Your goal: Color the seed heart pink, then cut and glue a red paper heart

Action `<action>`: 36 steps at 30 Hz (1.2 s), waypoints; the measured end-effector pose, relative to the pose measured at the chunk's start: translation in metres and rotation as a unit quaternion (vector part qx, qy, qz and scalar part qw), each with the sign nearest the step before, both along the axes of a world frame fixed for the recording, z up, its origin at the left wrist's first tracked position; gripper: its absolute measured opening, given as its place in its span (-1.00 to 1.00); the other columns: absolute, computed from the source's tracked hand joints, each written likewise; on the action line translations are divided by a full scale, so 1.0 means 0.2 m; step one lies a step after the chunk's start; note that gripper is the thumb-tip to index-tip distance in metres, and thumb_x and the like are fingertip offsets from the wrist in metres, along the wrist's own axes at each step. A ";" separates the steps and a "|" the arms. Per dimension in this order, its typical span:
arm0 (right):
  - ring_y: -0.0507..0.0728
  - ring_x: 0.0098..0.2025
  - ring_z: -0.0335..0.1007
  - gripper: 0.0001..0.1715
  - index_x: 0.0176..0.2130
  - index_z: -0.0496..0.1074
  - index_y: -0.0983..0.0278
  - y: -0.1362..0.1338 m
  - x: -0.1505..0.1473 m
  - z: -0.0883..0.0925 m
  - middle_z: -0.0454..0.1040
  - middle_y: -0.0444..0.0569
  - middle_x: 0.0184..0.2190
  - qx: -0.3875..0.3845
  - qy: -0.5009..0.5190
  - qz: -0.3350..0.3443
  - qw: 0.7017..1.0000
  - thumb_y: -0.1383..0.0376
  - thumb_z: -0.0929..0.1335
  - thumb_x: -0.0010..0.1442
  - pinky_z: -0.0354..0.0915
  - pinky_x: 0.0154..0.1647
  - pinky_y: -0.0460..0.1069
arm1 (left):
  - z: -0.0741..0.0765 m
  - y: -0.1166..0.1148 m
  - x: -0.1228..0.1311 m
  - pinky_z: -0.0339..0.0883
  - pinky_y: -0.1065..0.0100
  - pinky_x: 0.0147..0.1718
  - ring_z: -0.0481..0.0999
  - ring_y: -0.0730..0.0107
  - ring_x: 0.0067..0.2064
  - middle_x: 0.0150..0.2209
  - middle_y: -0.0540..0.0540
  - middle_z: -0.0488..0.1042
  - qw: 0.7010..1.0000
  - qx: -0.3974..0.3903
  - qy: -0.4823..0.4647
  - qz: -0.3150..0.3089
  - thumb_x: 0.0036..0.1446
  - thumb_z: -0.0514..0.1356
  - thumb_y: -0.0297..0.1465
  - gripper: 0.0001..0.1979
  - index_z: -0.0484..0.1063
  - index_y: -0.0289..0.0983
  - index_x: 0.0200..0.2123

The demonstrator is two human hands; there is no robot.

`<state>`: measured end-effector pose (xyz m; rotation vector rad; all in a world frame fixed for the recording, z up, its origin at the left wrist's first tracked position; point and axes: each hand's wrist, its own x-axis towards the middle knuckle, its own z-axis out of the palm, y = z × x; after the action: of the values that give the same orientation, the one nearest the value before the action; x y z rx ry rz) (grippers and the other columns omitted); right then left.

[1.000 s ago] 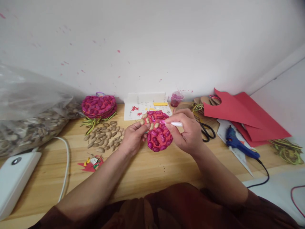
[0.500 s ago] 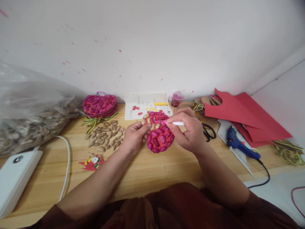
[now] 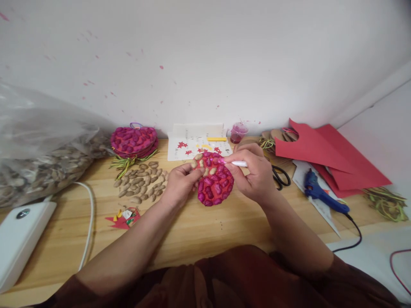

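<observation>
My left hand pinches the left edge of a round red disc covered with peanuts. Most of its peanuts are magenta, while several near the upper left stay plain tan. In my right hand is a white-handled paintbrush, gripped between thumb and fingers. Its pink tip meets the magenta peanuts at the disc's upper right. The disc is held tilted above the wooden table.
Loose peanuts lie left, near stacked magenta peanut discs and a bag of peanuts. Behind are a paper with red stars and a cup of pink liquid. Scissors, a blue glue gun and red sheets are right.
The brush tip has shifted slightly up and right across the disc. The disc has tilted a little, and my left hand keeps its grip.
</observation>
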<state>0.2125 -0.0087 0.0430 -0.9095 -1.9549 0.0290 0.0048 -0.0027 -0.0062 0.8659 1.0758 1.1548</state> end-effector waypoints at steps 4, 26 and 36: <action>0.19 -0.16 0.46 -0.89 -0.18 0.52 0.16 0.00 0.00 0.00 0.58 -0.07 -0.32 -0.004 -0.003 0.015 1.000 0.35 0.42 0.26 0.39 -0.05 0.17 | -0.02 -0.01 0.00 -0.05 0.45 -0.62 0.14 0.59 -0.64 -0.66 0.10 0.30 1.000 0.023 0.016 -0.006 -0.05 0.49 -0.20 -0.65 0.45 -0.28 -0.52; 0.20 -0.18 0.45 -0.93 -0.21 0.51 0.16 0.01 0.02 0.01 0.54 -0.05 -0.33 -0.024 0.019 0.024 0.999 0.35 0.41 0.28 0.37 -0.08 0.19 | -0.04 -0.01 0.00 -0.04 0.47 -0.62 0.14 0.60 -0.64 -0.66 0.11 0.30 1.000 0.015 -0.007 -0.012 -0.07 0.50 -0.22 -0.66 0.45 -0.29 -0.50; 0.21 -0.18 0.45 -0.91 -0.21 0.53 0.16 0.01 0.03 0.02 0.54 -0.06 -0.32 -0.032 0.026 0.030 0.999 0.36 0.42 0.27 0.36 -0.03 0.21 | 0.00 -0.01 0.00 -0.03 0.47 -0.65 0.17 0.60 -0.68 -0.71 0.10 0.31 1.000 -0.009 -0.015 -0.007 -0.15 0.51 -0.26 -0.67 0.43 -0.28 -0.56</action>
<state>0.2192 -0.0077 0.0470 -0.8830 -1.9408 0.1488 0.0056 -0.0040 -0.0068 0.8385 1.0538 1.1409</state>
